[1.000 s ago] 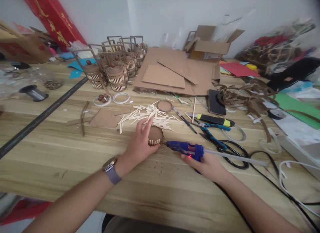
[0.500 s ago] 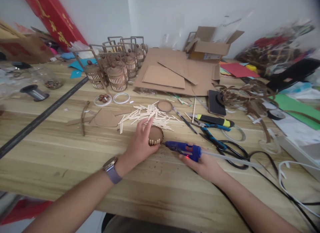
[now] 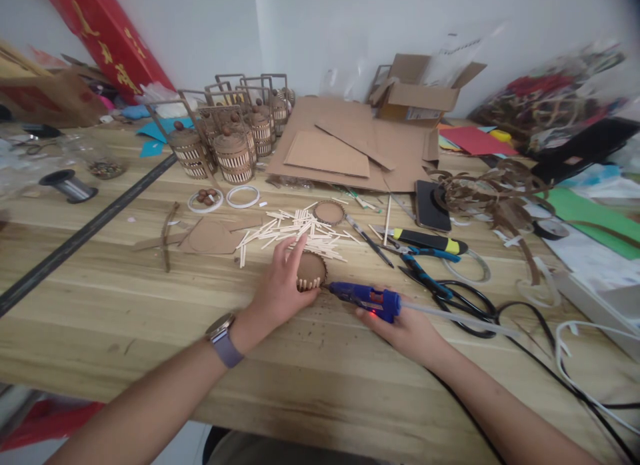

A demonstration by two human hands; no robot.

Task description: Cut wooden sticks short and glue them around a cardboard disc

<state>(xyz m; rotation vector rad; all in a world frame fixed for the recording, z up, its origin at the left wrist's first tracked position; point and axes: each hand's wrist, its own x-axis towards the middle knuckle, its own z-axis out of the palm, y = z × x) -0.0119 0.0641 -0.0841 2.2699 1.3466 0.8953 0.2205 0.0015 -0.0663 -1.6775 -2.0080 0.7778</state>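
A round cardboard disc [image 3: 312,266] with a dark notched rim lies on the table, several short wooden sticks standing along its near edge. My left hand [image 3: 283,278] grips the disc at its left and near side, thumb low and forefinger raised. In my right hand [image 3: 407,328] is a blue hot glue gun [image 3: 367,298] with a red light lit and a clear glue stick out of its back. The gun's nozzle points left and is at the near right rim of the disc, by my left thumb. Loose wooden sticks [image 3: 300,226] are heaped just beyond.
A second cardboard disc [image 3: 330,212] lies behind the heap. To the right are a utility knife [image 3: 425,240], pliers [image 3: 425,273], black scissors [image 3: 470,305] and a phone [image 3: 433,205]. Small lidded stick baskets [image 3: 234,157] stand at the back left, beside cardboard sheets [image 3: 327,152].
The glue gun and my right hand have shifted very slightly left. My left hand and the disc stay in place.
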